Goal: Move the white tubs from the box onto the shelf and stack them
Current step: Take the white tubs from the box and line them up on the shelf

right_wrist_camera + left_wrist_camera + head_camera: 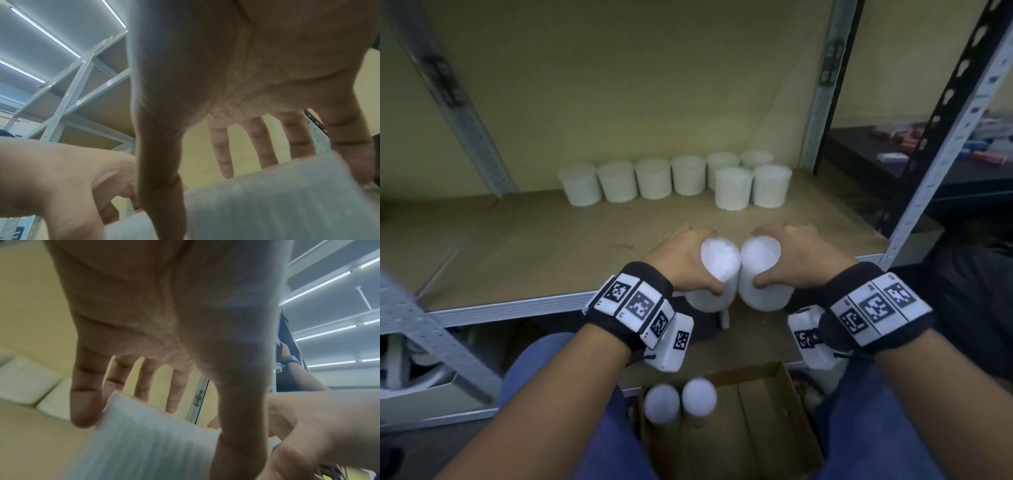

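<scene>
White plastic: two white tubs are in the air over the front edge of the shelf [524,240], side by side and touching each other.
Left hand [681,260]: it grips the left tub [714,274] from above, fingers on the far side and thumb on the near side.
Right hand [794,260]: it grips the right tub [763,274] in the same way, fingers and thumb curled around the top.
Axis: each tub hangs upright below its hand, the long axis almost vertical, the tops a little tilted toward the camera.
Key relation: the tubs on the shelf [674,180] stand at the back, well apart from the held ones and straight ahead; I judge both hands are equally near.
Box [767,411]: it is below the wrists; two more tubs [679,401] stand in it.
Next move, as I judge: carry forward, then lower on a standing tub with axes aligned.
</scene>
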